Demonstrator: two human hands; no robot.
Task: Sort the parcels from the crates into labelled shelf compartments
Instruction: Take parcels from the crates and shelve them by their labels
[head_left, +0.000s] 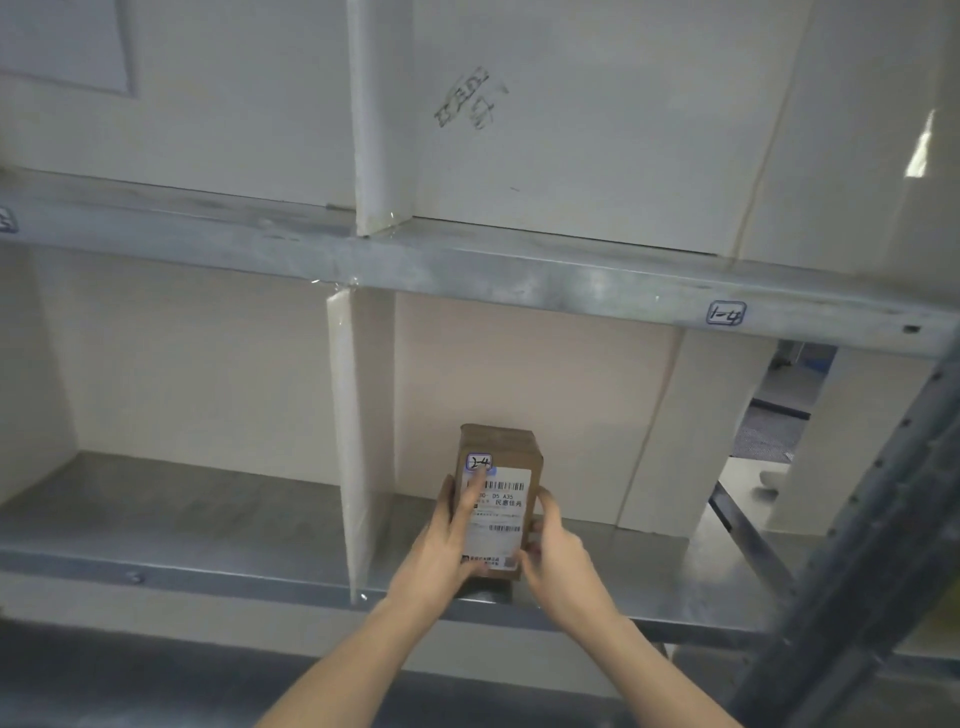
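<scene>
From where I stand, the compartment (613, 540) has bare floor free to the right of the parcel (497, 501), out to the cardboard side panel (727, 426), and open height up to the metal beam (519, 280). On the left, the white divider (358, 441) stands near the left hand (441, 545), leaving only a narrow gap, and the back wall (467, 364) closes the rear. Both that hand and the right hand (558, 553) grip the parcel at the front lip, filling mid-opening, while a slanted perforated upright (883, 519) crosses the far right.
</scene>
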